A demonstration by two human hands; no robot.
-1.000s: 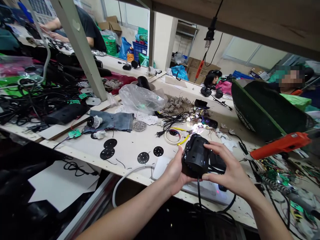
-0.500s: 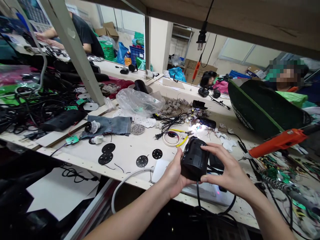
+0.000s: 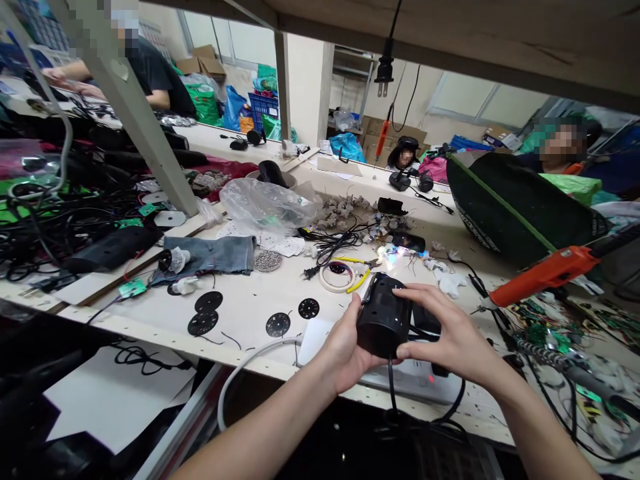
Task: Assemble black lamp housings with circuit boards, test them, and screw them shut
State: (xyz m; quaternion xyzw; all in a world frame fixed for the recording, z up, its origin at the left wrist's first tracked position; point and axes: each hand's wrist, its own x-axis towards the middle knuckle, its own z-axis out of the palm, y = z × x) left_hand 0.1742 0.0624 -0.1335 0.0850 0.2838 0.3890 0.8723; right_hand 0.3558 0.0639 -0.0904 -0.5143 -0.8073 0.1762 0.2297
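A black cylindrical device (image 3: pixel 384 320) with a cord leaving its lower end is held between both hands above the bench's front edge. My left hand (image 3: pixel 345 350) cups its left side and underside, thumb along the side. My right hand (image 3: pixel 445 327) grips the right side, fingertips on top and thumb near the lower rim. Its black cord (image 3: pixel 392 387) hangs down past the edge. Just behind lie yellow-handled pliers (image 3: pixel 366 277) and a roll of tape (image 3: pixel 330 283). Coloured light falls on the bench beyond the device.
A white power strip (image 3: pixel 415 377) lies under my hands. Black perforated discs (image 3: pixel 278 325) are to the left. An orange soldering iron (image 3: pixel 545 277) and circuit boards (image 3: pixel 545 320) are at right. Clear plastic bag (image 3: pixel 270 203) lies further back. Two people sit across at right; another works at left.
The view has shifted slightly, so the bench things sit a little further left. Both hands keep their hold on the black device. The light on the bench has changed colour.
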